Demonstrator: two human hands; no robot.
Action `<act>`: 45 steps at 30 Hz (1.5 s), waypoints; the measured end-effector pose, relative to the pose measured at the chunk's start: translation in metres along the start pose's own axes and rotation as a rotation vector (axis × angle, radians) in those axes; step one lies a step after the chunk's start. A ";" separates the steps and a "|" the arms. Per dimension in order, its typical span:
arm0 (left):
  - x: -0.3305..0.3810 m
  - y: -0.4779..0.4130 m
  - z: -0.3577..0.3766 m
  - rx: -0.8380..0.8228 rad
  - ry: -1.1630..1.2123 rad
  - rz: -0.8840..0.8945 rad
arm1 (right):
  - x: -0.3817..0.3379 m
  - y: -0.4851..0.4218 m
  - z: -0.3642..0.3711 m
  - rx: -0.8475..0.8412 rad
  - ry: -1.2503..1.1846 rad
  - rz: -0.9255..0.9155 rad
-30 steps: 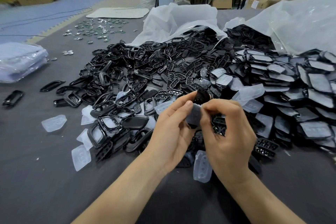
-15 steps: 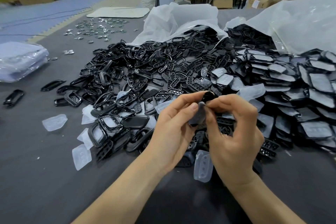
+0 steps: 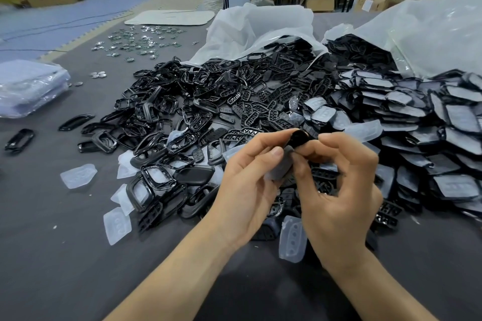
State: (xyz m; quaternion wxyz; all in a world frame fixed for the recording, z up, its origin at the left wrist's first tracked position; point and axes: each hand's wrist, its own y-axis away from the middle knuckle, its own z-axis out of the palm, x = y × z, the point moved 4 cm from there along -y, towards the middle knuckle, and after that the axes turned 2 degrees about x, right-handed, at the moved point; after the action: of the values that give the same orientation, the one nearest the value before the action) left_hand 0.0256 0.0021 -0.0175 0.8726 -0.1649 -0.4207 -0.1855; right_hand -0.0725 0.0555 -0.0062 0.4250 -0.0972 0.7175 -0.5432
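Both hands meet above the near edge of a big heap of black plastic key-fob shells (image 3: 221,101). My left hand (image 3: 247,185) and my right hand (image 3: 339,190) pinch one small black shell with a translucent rubber pad (image 3: 283,161) against it; the black part (image 3: 300,138) pokes up between the fingertips. My fingers hide most of the piece. A loose translucent pad (image 3: 293,238) lies on the cloth just under my right wrist.
A grey cloth (image 3: 65,255) covers the table. Stacked shells with pads (image 3: 430,122) fill the right side, spilling from white plastic bags (image 3: 430,34). Loose pads (image 3: 78,176) and frames lie left. Small shiny metal parts (image 3: 140,41) sit far left, beside a wrapped bundle (image 3: 28,86).
My hands have kept working the same piece; the black part has risen slightly between the fingertips and my right fingers have shifted along the pad.
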 end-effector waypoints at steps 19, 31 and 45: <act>-0.002 -0.001 -0.003 0.063 -0.348 0.109 | 0.008 -0.001 -0.001 -0.011 0.039 0.254; 0.003 -0.006 -0.013 0.137 -0.705 0.179 | 0.028 0.000 0.010 -0.231 -0.076 0.596; -0.005 -0.007 -0.019 0.256 -0.569 -0.050 | 0.035 0.002 0.015 -0.347 -0.172 0.698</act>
State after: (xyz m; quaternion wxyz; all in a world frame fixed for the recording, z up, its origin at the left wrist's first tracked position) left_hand 0.0328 -0.0116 -0.0320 0.7287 -0.0883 -0.6718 -0.0990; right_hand -0.0829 0.0252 -0.0259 0.6198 0.0369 0.7504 -0.2267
